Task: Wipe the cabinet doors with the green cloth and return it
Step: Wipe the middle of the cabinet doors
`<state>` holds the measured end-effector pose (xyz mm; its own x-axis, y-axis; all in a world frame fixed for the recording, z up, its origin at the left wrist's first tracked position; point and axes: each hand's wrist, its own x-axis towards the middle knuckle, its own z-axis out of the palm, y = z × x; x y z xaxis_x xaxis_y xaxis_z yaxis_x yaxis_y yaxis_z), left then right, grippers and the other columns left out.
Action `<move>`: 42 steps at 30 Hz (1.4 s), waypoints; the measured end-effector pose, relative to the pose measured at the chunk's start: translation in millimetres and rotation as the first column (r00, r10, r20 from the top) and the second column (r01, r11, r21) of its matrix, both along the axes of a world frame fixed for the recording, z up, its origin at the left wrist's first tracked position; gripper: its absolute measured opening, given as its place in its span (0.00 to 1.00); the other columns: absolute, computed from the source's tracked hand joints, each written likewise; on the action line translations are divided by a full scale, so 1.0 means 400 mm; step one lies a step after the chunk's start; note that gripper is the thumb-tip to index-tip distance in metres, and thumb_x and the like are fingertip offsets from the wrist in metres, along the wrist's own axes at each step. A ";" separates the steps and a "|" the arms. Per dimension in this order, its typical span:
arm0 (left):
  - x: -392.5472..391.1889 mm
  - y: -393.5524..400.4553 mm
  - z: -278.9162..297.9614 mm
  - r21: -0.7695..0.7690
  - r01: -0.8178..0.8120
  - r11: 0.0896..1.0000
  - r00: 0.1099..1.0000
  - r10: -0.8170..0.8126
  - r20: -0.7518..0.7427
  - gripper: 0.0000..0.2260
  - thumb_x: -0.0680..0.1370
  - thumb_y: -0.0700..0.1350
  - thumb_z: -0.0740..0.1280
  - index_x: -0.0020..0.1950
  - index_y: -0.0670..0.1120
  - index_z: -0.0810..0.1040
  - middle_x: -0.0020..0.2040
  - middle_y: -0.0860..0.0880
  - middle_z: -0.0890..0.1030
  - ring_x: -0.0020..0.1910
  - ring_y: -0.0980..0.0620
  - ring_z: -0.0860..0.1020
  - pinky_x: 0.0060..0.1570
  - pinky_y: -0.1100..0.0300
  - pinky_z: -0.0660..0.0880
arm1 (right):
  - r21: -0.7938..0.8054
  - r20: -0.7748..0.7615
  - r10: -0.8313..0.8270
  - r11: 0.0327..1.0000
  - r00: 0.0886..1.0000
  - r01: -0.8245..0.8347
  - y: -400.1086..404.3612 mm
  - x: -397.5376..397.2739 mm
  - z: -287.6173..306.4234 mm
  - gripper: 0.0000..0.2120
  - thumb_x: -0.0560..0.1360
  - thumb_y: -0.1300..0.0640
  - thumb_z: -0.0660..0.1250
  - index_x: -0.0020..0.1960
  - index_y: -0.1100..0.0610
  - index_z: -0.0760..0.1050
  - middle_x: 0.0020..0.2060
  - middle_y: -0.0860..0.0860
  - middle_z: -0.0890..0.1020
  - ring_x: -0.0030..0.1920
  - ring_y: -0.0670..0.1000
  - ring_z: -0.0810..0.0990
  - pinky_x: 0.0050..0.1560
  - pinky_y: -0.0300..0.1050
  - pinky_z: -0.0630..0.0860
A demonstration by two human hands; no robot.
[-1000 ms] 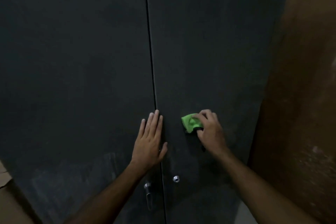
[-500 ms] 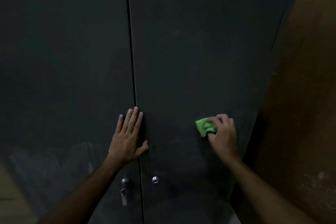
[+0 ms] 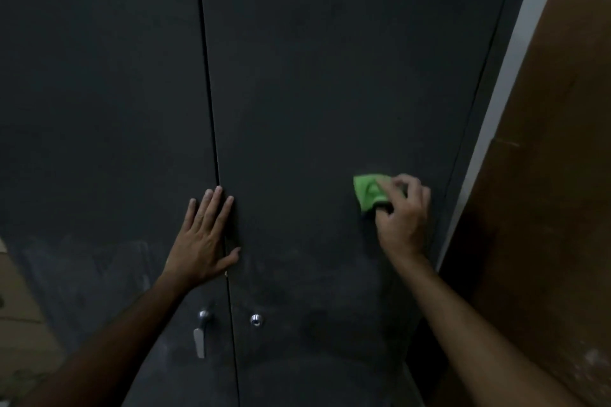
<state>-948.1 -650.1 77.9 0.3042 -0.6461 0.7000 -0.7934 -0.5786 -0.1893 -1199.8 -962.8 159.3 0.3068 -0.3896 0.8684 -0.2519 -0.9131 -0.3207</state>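
Rightward across the right cabinet door (image 3: 330, 92) has gone the green cloth (image 3: 367, 192), bunched in the right hand's (image 3: 401, 218) curled fingers at three o'clock; left hand (image 3: 203, 238) lies flat, fingers straight, over the door seam (image 3: 210, 92).

Left hand (image 3: 205, 238) flat, fingers straight; right hand (image 3: 401, 215) curled, grip closed.

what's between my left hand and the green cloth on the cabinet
Only bare dark door. In the head view, the left hand lies flat over the seam, the green cloth sits under the right hand, and nothing interrupts the right door between them.
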 end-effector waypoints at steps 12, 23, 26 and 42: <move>-0.007 0.004 0.002 -0.003 0.020 1.000 1.000 -0.020 -0.007 0.46 0.78 0.68 0.60 0.86 0.42 0.49 0.86 0.39 0.47 0.85 0.38 0.48 0.83 0.39 0.45 | -0.078 0.008 0.058 0.995 0.998 -0.057 -0.014 0.022 0.078 0.24 0.63 0.70 0.74 0.56 0.53 0.85 0.54 0.55 0.77 0.51 0.60 0.74 0.50 0.52 0.77; -0.023 0.011 0.011 0.005 0.011 1.000 1.000 -0.010 -0.018 0.45 0.78 0.67 0.59 0.86 0.42 0.48 0.86 0.39 0.47 0.86 0.38 0.48 0.82 0.38 0.48 | -0.117 -0.201 0.033 0.992 0.979 -0.057 -0.078 -0.091 -0.034 0.28 0.56 0.69 0.76 0.55 0.52 0.84 0.52 0.55 0.78 0.49 0.62 0.76 0.47 0.56 0.76; -0.032 0.008 0.013 0.000 0.003 1.000 0.999 -0.003 -0.032 0.45 0.78 0.66 0.59 0.86 0.42 0.48 0.86 0.39 0.46 0.86 0.38 0.47 0.83 0.39 0.46 | 0.030 0.007 -0.062 0.998 0.998 0.062 -0.088 -0.067 0.030 0.27 0.64 0.69 0.70 0.61 0.51 0.81 0.57 0.52 0.74 0.56 0.59 0.72 0.54 0.53 0.76; -0.066 0.009 0.033 -0.024 -0.027 0.999 0.998 0.025 -0.066 0.48 0.77 0.57 0.72 0.86 0.42 0.49 0.87 0.41 0.45 0.86 0.40 0.45 0.84 0.45 0.42 | 0.145 -0.163 -0.138 0.976 0.977 0.162 -0.118 -0.153 -0.099 0.23 0.63 0.74 0.70 0.54 0.57 0.80 0.59 0.54 0.72 0.61 0.60 0.70 0.58 0.57 0.77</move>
